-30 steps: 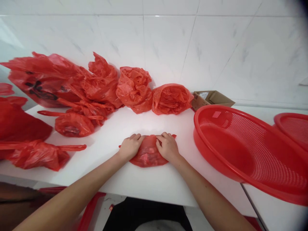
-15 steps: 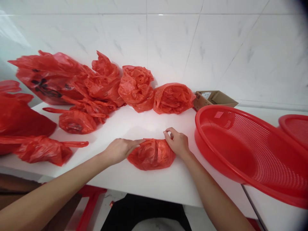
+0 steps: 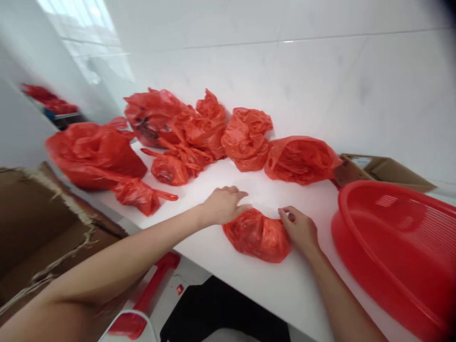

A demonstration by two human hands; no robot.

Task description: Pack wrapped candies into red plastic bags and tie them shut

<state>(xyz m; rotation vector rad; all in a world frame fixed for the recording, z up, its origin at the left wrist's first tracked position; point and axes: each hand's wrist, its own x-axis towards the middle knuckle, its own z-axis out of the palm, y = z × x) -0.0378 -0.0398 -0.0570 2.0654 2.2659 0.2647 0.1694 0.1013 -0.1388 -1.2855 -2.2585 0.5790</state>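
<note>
A small crumpled red plastic bag (image 3: 257,235) lies on the white table (image 3: 213,247) in front of me. My left hand (image 3: 223,204) hovers at its upper left edge, fingers stretched out and loosely apart, holding nothing. My right hand (image 3: 299,229) rests against the bag's right side with fingers curled at its edge. Whether it grips the plastic is unclear.
Several red plastic bags (image 3: 245,137) are heaped along the white tiled wall. A large red mesh basket (image 3: 395,247) stands at the right, a cardboard box (image 3: 381,168) behind it. Another open cardboard box (image 3: 39,223) sits low at the left.
The view has swung left. Both hands came off the top of the small bag: the left lifted and opened toward the pile, the right slid to the bag's right edge.
</note>
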